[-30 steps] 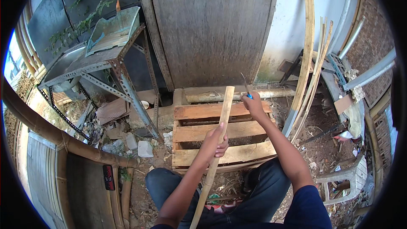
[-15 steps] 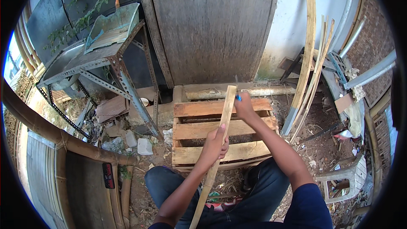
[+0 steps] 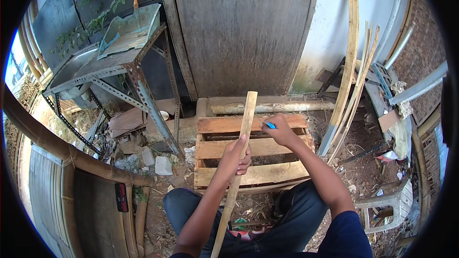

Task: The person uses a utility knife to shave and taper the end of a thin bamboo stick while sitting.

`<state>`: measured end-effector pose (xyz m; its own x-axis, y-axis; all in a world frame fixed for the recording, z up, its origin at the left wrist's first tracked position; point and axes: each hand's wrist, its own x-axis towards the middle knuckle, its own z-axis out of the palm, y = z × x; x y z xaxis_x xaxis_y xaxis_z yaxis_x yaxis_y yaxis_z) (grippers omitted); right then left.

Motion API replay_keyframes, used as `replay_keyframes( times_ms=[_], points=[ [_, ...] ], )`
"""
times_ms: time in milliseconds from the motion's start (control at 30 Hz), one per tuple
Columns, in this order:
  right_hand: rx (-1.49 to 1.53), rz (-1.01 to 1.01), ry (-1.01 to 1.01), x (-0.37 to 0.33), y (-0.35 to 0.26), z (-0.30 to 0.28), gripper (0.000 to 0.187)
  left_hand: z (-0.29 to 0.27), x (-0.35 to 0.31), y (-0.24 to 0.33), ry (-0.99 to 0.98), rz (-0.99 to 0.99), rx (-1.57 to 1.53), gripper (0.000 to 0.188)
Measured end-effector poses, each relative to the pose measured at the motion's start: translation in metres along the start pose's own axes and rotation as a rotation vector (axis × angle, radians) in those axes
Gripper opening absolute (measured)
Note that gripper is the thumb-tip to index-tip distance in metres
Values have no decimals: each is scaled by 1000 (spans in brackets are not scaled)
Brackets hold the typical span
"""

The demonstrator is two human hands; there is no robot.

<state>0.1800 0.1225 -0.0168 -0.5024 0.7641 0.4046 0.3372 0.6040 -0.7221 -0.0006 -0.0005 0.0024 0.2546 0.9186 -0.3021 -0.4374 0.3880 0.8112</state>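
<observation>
A long pale bamboo strip (image 3: 248,110) slants up from between my knees, its top end standing above the slatted wooden crate. Fingers wrapped round its middle, my left hand (image 3: 234,156) grips it with the thumb pointing up along the strip. My right hand (image 3: 282,131) is closed on a small blue-handled tool (image 3: 270,125), just to the right of the strip and apart from it. Most of the tool is hidden in the fist, so its exact kind does not show. Below both hands is the wooden crate (image 3: 253,174).
A metal-framed table (image 3: 136,57) stands at the left, with rubble beneath it. Long wooden strips (image 3: 351,43) lean on the white wall at the right. A broken plastic chair (image 3: 401,200) lies at lower right. A phone (image 3: 122,198) rests by the bamboo frame at lower left.
My right hand has come down and nearer with the blue-handled tool, away from the strip's top end. The bamboo strip and my left hand have shifted slightly left.
</observation>
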Motion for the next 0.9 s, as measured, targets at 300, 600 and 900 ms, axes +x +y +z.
replay_keyframes(
  times_ms=[300,600,900],
  points=[
    [-102,-207,-123,5,-15,23,17,11,-5,-9,135,98,202,42],
    [392,546,534,28,87,-30,30,55,-8,-36,-297,-150,58,43],
    [-25,-141,-94,-2,-11,4,22,12,-5,3,-138,-28,-80,47]
  ],
)
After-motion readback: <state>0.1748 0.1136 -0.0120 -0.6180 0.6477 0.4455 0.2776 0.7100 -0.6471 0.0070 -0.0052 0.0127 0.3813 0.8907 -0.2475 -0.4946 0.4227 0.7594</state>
